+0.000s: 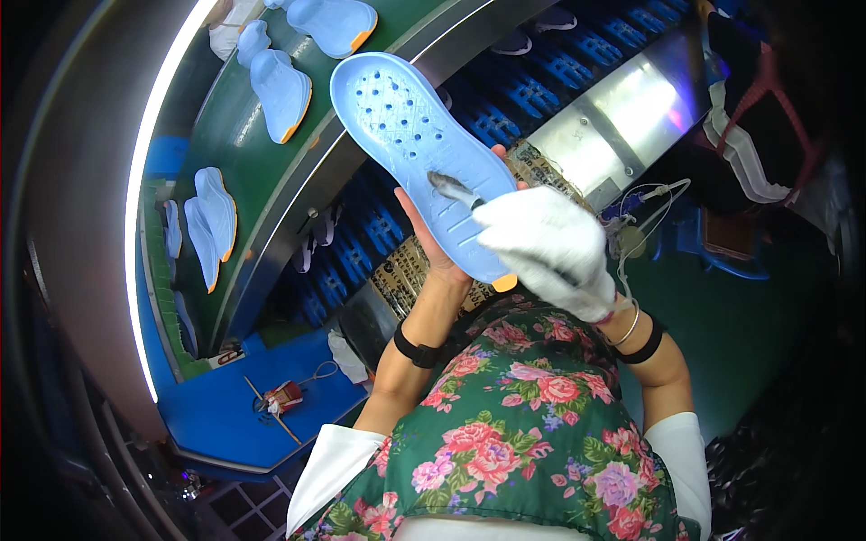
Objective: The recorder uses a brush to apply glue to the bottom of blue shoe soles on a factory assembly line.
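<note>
A light blue shoe sole point(392, 104) with small dark holes at its far end and an orange patch at its near end lies slanted in front of me. My bare left hand point(433, 243) supports it from underneath, with fingertips showing past its right edge. Over the near half is my right hand point(550, 248), in a white glove, closed around a brush point(448, 187). The brush's dark bristles touch or hover just above the sole's middle; I cannot tell which. The glove hides part of the sole's right edge.
More blue soles point(278, 90) lie on a curved green conveyor point(257, 171) at left, under a bright light strip. Behind my hands runs a rack with blue holders point(532, 95). At lower left, a blue table point(207, 419) carries a small red container point(286, 397) and sticks. A white-gloved hand point(233, 36) shows at top left.
</note>
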Demonstrator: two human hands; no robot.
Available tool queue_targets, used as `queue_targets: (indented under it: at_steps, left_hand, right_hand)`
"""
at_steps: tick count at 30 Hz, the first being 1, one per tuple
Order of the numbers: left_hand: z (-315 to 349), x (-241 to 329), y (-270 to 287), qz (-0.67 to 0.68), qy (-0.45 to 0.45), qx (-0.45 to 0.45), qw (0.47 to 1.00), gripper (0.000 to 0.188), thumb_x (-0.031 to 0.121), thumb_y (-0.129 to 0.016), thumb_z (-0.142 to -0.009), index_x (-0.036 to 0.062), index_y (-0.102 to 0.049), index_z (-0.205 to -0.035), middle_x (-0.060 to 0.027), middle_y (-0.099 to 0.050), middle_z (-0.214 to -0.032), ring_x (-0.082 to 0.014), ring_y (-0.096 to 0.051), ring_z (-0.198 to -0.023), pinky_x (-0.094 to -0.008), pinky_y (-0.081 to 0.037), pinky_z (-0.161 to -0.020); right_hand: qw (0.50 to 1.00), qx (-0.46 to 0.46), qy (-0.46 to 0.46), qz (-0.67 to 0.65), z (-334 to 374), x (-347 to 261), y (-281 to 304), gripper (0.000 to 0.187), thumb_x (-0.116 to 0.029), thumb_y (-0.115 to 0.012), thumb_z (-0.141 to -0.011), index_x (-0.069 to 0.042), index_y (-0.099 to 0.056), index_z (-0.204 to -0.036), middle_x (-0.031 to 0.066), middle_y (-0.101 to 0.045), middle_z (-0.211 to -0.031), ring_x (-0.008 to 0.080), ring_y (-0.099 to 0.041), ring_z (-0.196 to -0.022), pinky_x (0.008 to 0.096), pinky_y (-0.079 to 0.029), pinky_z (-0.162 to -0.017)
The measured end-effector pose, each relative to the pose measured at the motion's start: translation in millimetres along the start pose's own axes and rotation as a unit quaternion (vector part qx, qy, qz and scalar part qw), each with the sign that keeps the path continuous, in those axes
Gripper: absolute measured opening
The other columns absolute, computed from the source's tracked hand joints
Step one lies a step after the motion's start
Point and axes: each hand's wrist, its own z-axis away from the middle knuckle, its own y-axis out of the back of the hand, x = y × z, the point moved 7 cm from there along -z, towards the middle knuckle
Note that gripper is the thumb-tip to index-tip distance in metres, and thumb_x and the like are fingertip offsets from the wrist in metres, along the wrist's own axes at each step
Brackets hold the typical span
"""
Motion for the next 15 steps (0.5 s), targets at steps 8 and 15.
queue_targets:
  at_steps: [8,15]
  left_hand:
    - [4.6,2.3,0.0,-0.028,0.031,-0.005,0.999,0.122,0.093,-0.049,-0.075,0.0077,-0.025,-0.159,-0.0209,-0.040,-0.155,-0.0500,-0.057,-0.121,-0.0652,-0.053,-0.097]
    - [4.2,10.8,1.4,-0.036,0.015,-0.014,0.999,0.118,0.093,-0.044,-0.078,0.0097,-0.025,-0.160,-0.0220,-0.040,-0.155,-0.0502,-0.055,-0.125,-0.0647,-0.056,-0.093]
  right_hand:
    - [0.997,-0.021,-0.053,-0.058,14.2,3.9,-11.5,0.017,0.001,-0.077,-0.080,-0.007,-0.079,-0.095,0.0109,-0.076,-0.103,0.0272,-0.074,-0.094,0.0368,-0.060,-0.082]
    - [0.990,-0.075,-0.011,-0.118,27.4,-13.6,-29.8,0.022,-0.005,-0.080,-0.077,-0.010,-0.078,-0.098,0.0094,-0.077,-0.100,0.0279,-0.074,-0.094,0.0369,-0.060,-0.080]
